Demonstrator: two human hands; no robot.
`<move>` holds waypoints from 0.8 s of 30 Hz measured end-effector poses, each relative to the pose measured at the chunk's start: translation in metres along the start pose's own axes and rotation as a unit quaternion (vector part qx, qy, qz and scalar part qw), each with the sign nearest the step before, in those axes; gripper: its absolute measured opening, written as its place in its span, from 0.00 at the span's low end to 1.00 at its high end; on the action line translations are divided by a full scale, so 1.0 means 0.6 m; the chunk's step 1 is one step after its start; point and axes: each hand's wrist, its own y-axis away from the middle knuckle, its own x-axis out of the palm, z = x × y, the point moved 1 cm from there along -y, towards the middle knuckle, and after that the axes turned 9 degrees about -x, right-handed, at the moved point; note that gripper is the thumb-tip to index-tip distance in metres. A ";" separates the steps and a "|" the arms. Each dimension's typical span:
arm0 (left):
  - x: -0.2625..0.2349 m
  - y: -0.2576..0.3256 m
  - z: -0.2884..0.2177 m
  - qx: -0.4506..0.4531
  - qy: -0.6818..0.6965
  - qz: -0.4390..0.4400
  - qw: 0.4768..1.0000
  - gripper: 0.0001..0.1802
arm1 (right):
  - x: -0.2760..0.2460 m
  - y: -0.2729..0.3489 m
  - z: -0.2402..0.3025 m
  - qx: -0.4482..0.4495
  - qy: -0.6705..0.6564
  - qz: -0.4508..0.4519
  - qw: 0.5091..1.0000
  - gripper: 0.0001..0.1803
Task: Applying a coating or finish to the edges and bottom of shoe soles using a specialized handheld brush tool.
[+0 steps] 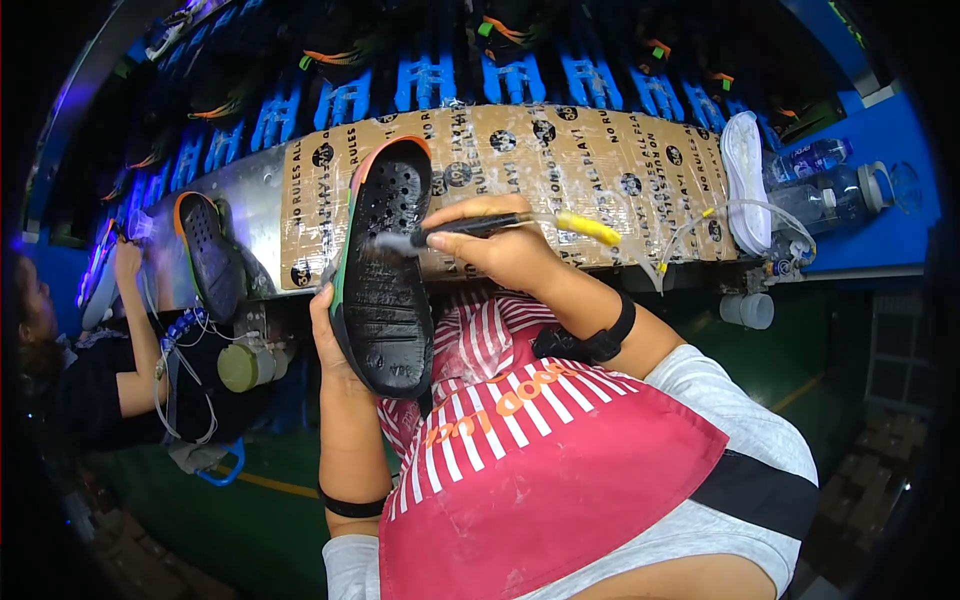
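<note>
At the far left of the frame a co-worker in dark clothes sits, with one hand raised to the edge of the conveyor. Just right of this person, in the left part of the picture, a second black sole with an orange rim leans on the metal edge of the bench, and below it a small green-capped container hangs under the bench.

Near the middle left, the left hand comes up from the lower edge. Its fingers are closed around the lower half of a black shoe sole, and it holds the sole upright, with the perforated part at the top and the green and orange rim on the left side.

To the right of the sole, in the centre, the right hand is closed on a thin brush with a dark handle and a yellow end. The tip of the brush touches the middle of the sole. A black band is on the right wrist.

Behind the hands a cardboard sheet covers the bench across the upper centre. At the upper right, a white sole stands on its edge, and just beside it two clear plastic bottles lie on the blue surface.
</note>
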 end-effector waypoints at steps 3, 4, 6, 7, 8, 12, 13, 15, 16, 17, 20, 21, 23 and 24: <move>0.000 0.000 0.002 0.013 -0.016 0.008 1.000 0.31 | 0.002 -0.001 0.001 -0.098 0.079 -0.078 0.989 0.10; 0.006 -0.002 0.004 0.014 -0.018 0.011 1.000 0.31 | 0.006 0.000 0.005 -0.136 0.116 -0.087 0.980 0.11; 0.022 -0.003 0.004 0.059 0.015 -0.036 0.997 0.30 | 0.021 0.004 0.015 -0.248 0.194 -0.053 0.948 0.12; 0.015 -0.005 -0.001 0.063 0.011 -0.034 0.997 0.30 | 0.025 0.006 0.024 -0.278 0.211 0.018 0.937 0.13; 0.001 -0.009 -0.006 0.079 0.012 0.006 0.997 0.30 | 0.026 0.007 0.036 -0.277 0.188 0.067 0.940 0.13; 0.006 -0.009 -0.035 0.137 0.015 -0.072 0.988 0.32 | 0.023 0.004 0.045 -0.254 0.096 0.088 0.958 0.13; 0.008 -0.005 -0.044 0.163 0.001 -0.108 0.981 0.32 | 0.020 0.001 0.044 -0.245 0.057 0.045 0.967 0.13; 0.009 0.010 -0.059 0.154 0.004 -0.135 0.979 0.39 | 0.006 -0.001 0.042 -0.195 0.079 0.017 0.978 0.13; -0.004 0.019 -0.065 0.178 -0.014 -0.146 0.973 0.39 | -0.001 -0.001 0.043 -0.171 0.088 0.019 0.981 0.13; -0.016 0.026 -0.073 0.202 -0.033 -0.157 0.966 0.40 | -0.007 -0.002 0.044 -0.147 0.097 0.021 0.984 0.13; 0.007 0.043 -0.064 0.375 -0.115 -0.250 0.885 0.38 | -0.010 0.000 0.031 -0.153 0.059 -0.011 0.986 0.13; 0.023 0.049 -0.058 0.407 -0.175 -0.250 0.861 0.40 | -0.015 0.002 0.027 -0.147 0.067 -0.011 0.987 0.12; 0.029 0.047 -0.053 0.471 -0.242 -0.244 0.813 0.41 | -0.018 0.004 0.023 -0.127 0.049 -0.014 0.991 0.12; 0.024 0.048 -0.052 0.516 -0.320 -0.225 0.762 0.42 | -0.017 0.004 0.023 -0.128 0.049 -0.016 0.990 0.12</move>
